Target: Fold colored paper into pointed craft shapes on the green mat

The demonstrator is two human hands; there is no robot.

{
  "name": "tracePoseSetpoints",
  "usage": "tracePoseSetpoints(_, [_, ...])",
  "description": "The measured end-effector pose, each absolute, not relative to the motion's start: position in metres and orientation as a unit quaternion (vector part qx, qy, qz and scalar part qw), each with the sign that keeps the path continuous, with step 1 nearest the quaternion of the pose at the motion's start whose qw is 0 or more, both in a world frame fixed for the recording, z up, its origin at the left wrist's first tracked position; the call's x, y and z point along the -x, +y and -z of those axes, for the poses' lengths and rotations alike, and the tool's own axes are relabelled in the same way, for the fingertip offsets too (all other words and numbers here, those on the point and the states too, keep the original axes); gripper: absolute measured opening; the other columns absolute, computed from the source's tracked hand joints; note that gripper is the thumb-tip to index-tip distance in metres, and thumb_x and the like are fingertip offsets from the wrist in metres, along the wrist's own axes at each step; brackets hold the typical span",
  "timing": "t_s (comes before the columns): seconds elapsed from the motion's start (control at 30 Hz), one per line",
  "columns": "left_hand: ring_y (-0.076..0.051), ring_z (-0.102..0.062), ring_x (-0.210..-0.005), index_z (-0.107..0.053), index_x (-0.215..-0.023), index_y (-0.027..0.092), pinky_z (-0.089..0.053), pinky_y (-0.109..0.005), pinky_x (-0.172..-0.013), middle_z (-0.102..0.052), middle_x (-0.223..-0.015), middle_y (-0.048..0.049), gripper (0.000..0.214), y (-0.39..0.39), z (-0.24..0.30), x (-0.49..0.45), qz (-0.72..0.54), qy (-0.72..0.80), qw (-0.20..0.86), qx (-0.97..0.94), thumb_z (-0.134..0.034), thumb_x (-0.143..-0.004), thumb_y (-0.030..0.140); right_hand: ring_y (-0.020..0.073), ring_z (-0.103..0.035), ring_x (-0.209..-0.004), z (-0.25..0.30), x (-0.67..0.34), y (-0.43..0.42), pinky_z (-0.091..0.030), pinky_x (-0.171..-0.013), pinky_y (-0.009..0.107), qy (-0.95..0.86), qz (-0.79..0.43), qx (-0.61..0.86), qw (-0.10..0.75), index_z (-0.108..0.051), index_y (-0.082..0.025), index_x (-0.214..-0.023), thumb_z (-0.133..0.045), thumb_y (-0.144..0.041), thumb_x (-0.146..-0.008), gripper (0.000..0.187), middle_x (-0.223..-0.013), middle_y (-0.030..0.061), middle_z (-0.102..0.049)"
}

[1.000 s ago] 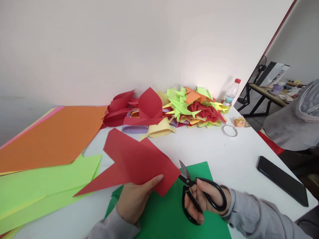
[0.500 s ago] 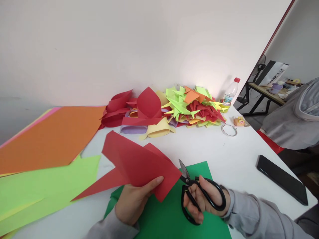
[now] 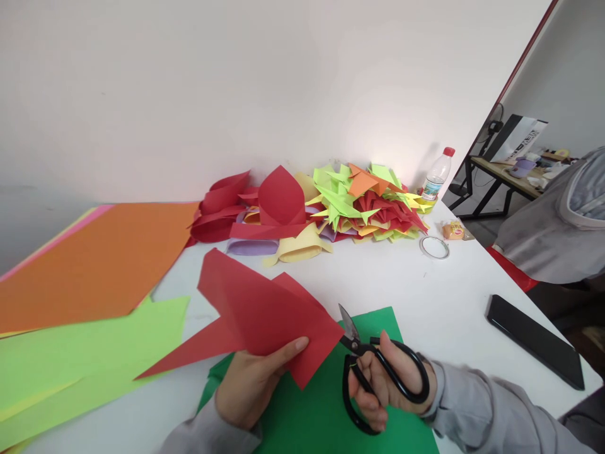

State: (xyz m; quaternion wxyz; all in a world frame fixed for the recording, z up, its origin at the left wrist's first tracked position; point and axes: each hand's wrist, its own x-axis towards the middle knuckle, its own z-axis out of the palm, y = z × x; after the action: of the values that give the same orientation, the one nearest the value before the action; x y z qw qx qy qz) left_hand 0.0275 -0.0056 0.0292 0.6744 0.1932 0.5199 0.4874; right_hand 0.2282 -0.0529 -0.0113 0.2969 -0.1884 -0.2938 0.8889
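Note:
A folded piece of red paper (image 3: 265, 302) is pinched in my left hand (image 3: 258, 378), thumb on top and the other fingers hidden beneath. One long point of it reaches down to the left. My right hand (image 3: 390, 378) grips black-handled scissors (image 3: 355, 347) by the loops. The blades are parted, with one rising above the red paper's right corner; the other blade is hidden by the paper. Underneath both hands lies a green sheet (image 3: 312, 429) on the white table.
Orange sheets (image 3: 104, 258) and lime-green sheets (image 3: 94, 359) lie at left. Along the wall are red paper shapes (image 3: 281, 198) and a pile of coloured cutouts (image 3: 354, 202). A bottle (image 3: 437, 175), tape roll (image 3: 434, 248), wrapped snack (image 3: 454, 230) and black phone (image 3: 534, 340) are at right.
The red paper has shifted and tilted very slightly in my left hand. The scissor handles have spread slightly wider, the lower loop moving down. Everything else stays in place.

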Motion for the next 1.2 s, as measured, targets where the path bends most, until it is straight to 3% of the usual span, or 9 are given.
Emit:
tracePoseSetpoints(0.33, [-0.031, -0.071, -0.086, -0.073, -0.09, 0.014, -0.063, -0.035, -0.07, -0.076, -0.085, -0.008, 0.05, -0.0079, -0.0306, -0.0282, -0.496, 0.516, 0.661, -0.224, -0.089, -0.043, 0.014, 0.0071, -0.039, -0.034, 0.0138, -0.2281, -0.0525, -0.034, -0.036, 0.023, -0.302, -0.887, 0.189, 0.292, -0.055, -0.013, -0.081, -0.027, -0.091, -0.067, 0.084, -0.049, -0.006, -0.044])
tracePoseSetpoints(0.87, [-0.033, -0.07, -0.09, -0.073, -0.093, 0.013, -0.064, -0.036, -0.07, -0.076, -0.085, -0.0084, 0.055, -0.0054, -0.0331, -0.0269, -0.483, 0.526, 0.664, -0.219, -0.089, -0.041, 0.015, 0.0055, -0.034, -0.03, 0.0064, -0.2276, -0.0533, -0.032, -0.03, 0.019, -0.311, -0.88, 0.221, 0.284, -0.05, -0.016, -0.075, -0.036, -0.092, -0.062, 0.079, -0.046, -0.0082, -0.041])
tracePoseSetpoints(1.2, [-0.027, -0.071, -0.079, -0.074, -0.086, 0.015, -0.063, -0.03, -0.064, -0.076, -0.078, -0.005, 0.048, -0.0073, -0.035, -0.0293, -0.506, 0.514, 0.655, -0.224, -0.089, -0.04, 0.014, 0.0053, -0.035, -0.031, 0.0081, -0.2279, -0.053, -0.032, -0.03, 0.019, -0.304, -0.886, 0.194, 0.29, -0.052, -0.014, -0.078, -0.038, -0.09, -0.065, 0.078, -0.047, -0.0078, -0.042])
